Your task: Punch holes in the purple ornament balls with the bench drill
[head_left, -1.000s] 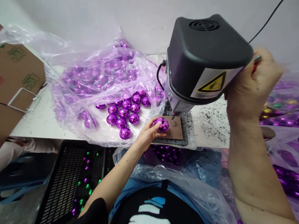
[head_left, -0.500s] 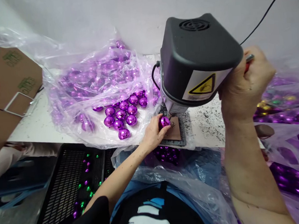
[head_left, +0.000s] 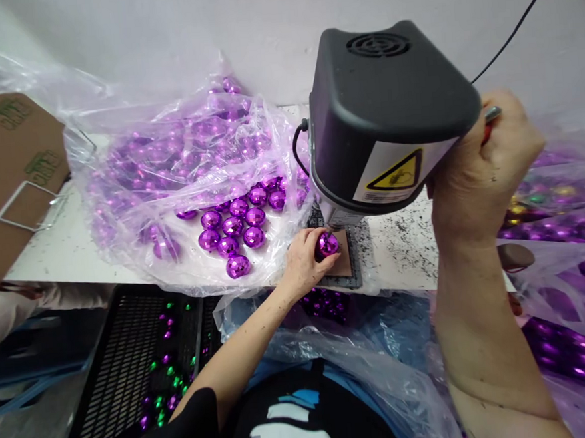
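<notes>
My left hand is closed around a shiny purple faceted ball, its fingers and thumb pinching the sides. The ball sits over a brown square pad on the base of a black bench drill press. Just above the ball is the machine's lower end; the housing hides most of the bit. At the machine's right side, my right hand is wrapped round a lever handle with a red part and a metal tip. Most of the lever is covered by my fingers and the housing.
Several purple balls lie at the mouth of a clear plastic bag on the left. A cardboard box stands beyond it. Below are a black crate with small green and purple balls. Dark shavings litter the white table.
My left hand and the ball have shifted slightly right under the drill press. My right hand stays on the lever. The whole view has moved a little.
</notes>
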`<state>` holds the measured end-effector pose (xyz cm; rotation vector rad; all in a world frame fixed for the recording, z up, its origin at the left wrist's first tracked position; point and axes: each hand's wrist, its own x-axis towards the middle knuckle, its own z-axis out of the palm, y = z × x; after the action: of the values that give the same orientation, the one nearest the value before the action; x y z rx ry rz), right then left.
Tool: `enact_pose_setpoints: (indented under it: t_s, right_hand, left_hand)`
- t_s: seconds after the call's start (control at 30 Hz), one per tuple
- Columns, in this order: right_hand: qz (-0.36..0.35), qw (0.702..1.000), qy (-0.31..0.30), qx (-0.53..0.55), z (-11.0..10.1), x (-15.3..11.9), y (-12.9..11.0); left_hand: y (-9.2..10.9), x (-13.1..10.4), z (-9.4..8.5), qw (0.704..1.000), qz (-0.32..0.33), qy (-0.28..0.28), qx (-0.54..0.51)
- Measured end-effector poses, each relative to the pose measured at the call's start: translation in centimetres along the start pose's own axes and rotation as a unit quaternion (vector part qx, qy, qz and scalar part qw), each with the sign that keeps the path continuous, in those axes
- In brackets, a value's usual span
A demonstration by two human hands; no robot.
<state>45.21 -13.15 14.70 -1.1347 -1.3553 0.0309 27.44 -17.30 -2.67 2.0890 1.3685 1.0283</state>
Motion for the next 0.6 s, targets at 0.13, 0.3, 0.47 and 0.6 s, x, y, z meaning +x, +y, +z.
enact_pose_setpoints:
  t_s: [0.13, 0.3, 0.47, 0.6]
  right_hand:
    - [0.008, 1.0, -0.013, 0.011, -0.1, 0.1, 0.0]
    - [-0.057, 0.997, 0.039, -0.031, -0.4, -1.3, -0.3]
    - [-0.159, 0.981, 0.111, -0.013, -0.9, -5.7, 1.0]
    - [-0.195, 0.976, 0.093, 0.015, -1.1, -8.4, 2.1]
  left_hand:
    - [-0.2, -0.2, 0.3, 1.0, 0.006, 0.01, 0.001]
    - [-0.2, -0.3, 0.4, 1.0, 0.009, 0.014, 0.012]
    - [-0.3, -0.3, 0.5, 1.0, 0.007, 0.013, 0.005]
    - [-0.3, -0.3, 0.5, 1.0, 0.001, 0.007, 0.004]
